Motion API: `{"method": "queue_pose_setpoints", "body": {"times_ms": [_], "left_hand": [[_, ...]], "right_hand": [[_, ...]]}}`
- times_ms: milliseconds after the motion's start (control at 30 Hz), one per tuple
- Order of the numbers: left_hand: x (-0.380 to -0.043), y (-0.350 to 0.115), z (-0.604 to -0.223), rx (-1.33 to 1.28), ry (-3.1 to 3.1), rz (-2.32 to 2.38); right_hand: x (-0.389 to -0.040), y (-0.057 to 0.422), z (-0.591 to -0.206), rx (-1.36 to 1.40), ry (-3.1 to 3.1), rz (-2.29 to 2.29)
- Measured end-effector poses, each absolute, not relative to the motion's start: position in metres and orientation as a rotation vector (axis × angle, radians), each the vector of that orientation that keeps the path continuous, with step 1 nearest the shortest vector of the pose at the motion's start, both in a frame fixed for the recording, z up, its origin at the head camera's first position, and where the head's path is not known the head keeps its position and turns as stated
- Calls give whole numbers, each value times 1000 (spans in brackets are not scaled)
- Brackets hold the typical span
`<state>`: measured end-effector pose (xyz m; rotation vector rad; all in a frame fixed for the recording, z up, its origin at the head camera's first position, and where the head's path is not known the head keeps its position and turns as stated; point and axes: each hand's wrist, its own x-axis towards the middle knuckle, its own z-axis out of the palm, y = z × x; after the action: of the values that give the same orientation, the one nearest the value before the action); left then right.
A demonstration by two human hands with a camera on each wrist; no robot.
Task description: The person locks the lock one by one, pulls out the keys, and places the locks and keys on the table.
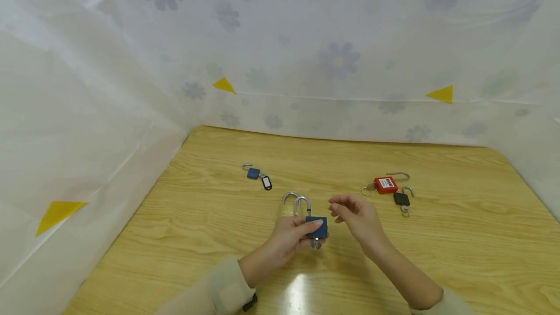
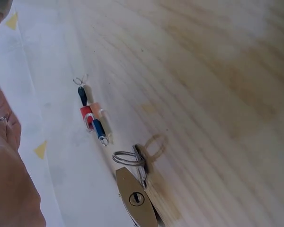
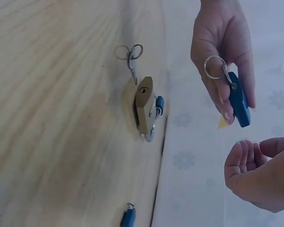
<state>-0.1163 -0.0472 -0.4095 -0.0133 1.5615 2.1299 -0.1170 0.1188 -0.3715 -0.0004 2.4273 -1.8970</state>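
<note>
Left of centre in the head view, a small lock (image 1: 253,173) lies on the surface (image 1: 459,247), a black tag (image 1: 267,183) beside it. At lower middle a brass lock (image 1: 286,211) is partly hidden; the right wrist view shows a loose key (image 3: 132,62) at upper middle, just beside its keyhole end. In front, the left hand (image 1: 289,236) pinches the blue lock (image 1: 317,228), thumb on its front, fingers behind. Its shackle points up; a key (image 3: 226,73) with a ring sticks out at the bottom. It should be light in the hand yet dense for its size, stiff and hard to harm. The flat body probably grips well and is the place to hold; bare shackle and key are likely more slippery, and the key wants a light pinch at its head. To the right, the right hand (image 1: 359,218) has loosely bent fingers and seems to hold nothing. Right of centre lie a red lock (image 1: 386,185) and, just beside, a black lock (image 1: 401,199).
</note>
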Motion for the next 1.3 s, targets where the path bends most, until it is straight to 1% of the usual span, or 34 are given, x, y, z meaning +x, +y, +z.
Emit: {"method": "queue_pose_setpoints", "body": {"times_ms": [133,300,400,567,800,967,1100,1300], "left_hand": [[-113,-44,-409,9,1565,2111],[-111,-41,-410,65,1519,2124],[-110,-40,-411,90,1508,2134],[-108,-39,-412,107,1530,2143],[-107,-38,-414,87,1565,2140],[-107,-37,-414,69,1581,2135],[-108,-38,-413,88,1587,2118],[-109,-41,-412,131,1567,2108]], "right_hand": [[-124,115,-361,-209,2560,-1744],[-130,105,-354,-563,2742,-1429],[-130,95,-354,-679,2866,-1221],[-129,82,-353,-682,3003,-1028],[-127,77,-348,-719,3045,-993],[-128,80,-351,-709,2968,-1094],[-130,85,-356,-671,2829,-1265],[-133,92,-361,-698,2645,-1474]]}}
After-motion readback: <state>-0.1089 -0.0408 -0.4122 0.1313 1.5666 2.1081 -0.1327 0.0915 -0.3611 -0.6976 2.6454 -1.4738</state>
